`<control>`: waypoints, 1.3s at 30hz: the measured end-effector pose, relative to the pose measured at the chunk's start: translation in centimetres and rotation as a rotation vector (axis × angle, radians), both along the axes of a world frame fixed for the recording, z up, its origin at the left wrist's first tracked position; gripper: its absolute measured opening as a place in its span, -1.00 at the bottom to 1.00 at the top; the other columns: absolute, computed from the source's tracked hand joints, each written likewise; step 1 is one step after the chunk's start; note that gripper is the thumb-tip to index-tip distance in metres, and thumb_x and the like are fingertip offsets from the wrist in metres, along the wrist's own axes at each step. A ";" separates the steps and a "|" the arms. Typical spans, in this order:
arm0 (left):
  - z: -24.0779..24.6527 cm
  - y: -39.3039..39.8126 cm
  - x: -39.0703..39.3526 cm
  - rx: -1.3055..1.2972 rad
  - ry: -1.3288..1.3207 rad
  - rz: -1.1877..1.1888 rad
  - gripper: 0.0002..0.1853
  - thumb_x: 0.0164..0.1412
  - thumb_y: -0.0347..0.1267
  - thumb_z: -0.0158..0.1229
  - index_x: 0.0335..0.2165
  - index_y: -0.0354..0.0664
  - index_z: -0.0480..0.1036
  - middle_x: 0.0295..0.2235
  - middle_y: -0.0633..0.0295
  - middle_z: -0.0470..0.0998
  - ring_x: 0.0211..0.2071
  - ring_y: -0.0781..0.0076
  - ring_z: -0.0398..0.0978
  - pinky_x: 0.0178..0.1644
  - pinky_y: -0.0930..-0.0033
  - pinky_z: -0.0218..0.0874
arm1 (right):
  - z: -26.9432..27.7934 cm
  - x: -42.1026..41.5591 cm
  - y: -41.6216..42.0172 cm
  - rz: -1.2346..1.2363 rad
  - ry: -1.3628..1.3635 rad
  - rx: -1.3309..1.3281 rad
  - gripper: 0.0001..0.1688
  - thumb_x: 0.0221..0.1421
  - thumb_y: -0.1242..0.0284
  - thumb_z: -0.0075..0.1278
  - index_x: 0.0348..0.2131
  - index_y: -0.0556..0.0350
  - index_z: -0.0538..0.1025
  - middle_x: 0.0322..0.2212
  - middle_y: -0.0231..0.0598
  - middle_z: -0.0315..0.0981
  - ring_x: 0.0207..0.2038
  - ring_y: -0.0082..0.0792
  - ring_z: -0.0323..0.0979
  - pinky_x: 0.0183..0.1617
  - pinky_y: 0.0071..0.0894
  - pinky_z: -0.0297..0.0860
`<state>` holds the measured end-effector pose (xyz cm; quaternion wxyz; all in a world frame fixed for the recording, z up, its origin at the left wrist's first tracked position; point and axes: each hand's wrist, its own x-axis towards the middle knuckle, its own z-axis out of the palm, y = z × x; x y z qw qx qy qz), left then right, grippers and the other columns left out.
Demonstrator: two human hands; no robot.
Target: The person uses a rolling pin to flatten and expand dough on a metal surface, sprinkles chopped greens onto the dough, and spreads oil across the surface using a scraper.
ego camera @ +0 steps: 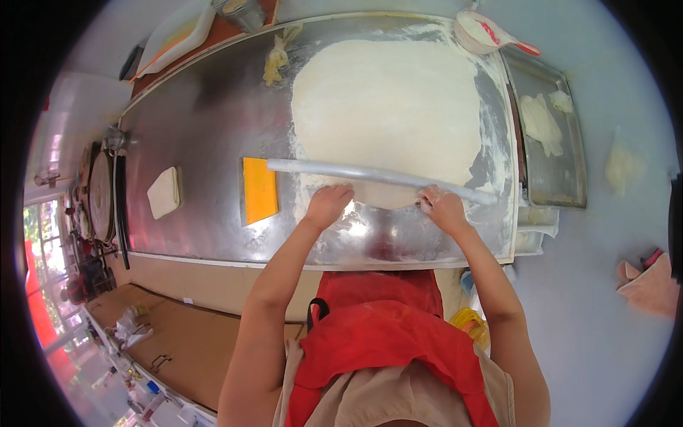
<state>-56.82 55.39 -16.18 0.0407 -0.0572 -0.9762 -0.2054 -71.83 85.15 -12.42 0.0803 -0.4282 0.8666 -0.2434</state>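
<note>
A wide, thin sheet of dough (389,101) lies on the floured metal worktop before me. Across its near part rests a long pale rolling pin (373,173), its left end over a yellow-orange scraper (261,192). My left hand (332,204) is at the near edge of the dough, just this side of the pin, with fingers curled over that edge. To the right, my floury right hand (444,207) pinches the same edge. Between the hands a short flap of dough shows on the near side of the pin. The undersides of my fingers are hidden.
A folded piece of dough (164,193) lies at the left of the metal worktop (208,133). A crumpled plastic bag or glove (276,61) sits toward the back. At the back right is a flour bowl (475,32) with a red-handled tool. A metal tray (557,176) stands right.
</note>
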 end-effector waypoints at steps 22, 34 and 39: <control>3.3 -3.2 -7.8 -0.036 0.024 0.077 -0.42 0.02 -0.26 0.28 0.06 -0.05 0.37 0.01 0.16 0.43 0.06 0.05 0.33 0.20 -0.01 0.06 | -1.2 -2.7 -3.7 -0.253 0.215 0.128 -0.38 0.07 0.23 0.10 0.13 -0.17 0.37 0.01 -0.25 0.41 0.07 -0.10 0.32 0.17 -0.01 0.20; 1.8 0.5 -4.4 -0.161 -0.088 0.152 -0.41 -0.03 -0.24 0.32 0.03 0.05 0.41 -0.09 0.14 0.42 -0.02 0.10 0.34 0.08 0.04 0.10 | -3.4 -1.9 -1.0 -0.054 0.242 0.204 -0.31 -0.04 0.27 0.17 0.12 -0.20 0.38 -0.02 -0.31 0.39 0.05 -0.14 0.30 0.15 -0.02 0.20; 2.9 3.3 -1.6 -0.160 -0.229 0.250 -0.43 0.01 -0.22 0.30 0.03 -0.01 0.40 0.00 0.16 0.38 0.06 0.12 0.29 0.18 0.00 0.05 | -3.5 0.0 0.7 -0.008 0.236 0.176 -0.34 -0.08 0.32 0.17 0.08 -0.18 0.43 -0.01 -0.29 0.38 0.05 -0.12 0.30 0.16 0.00 0.20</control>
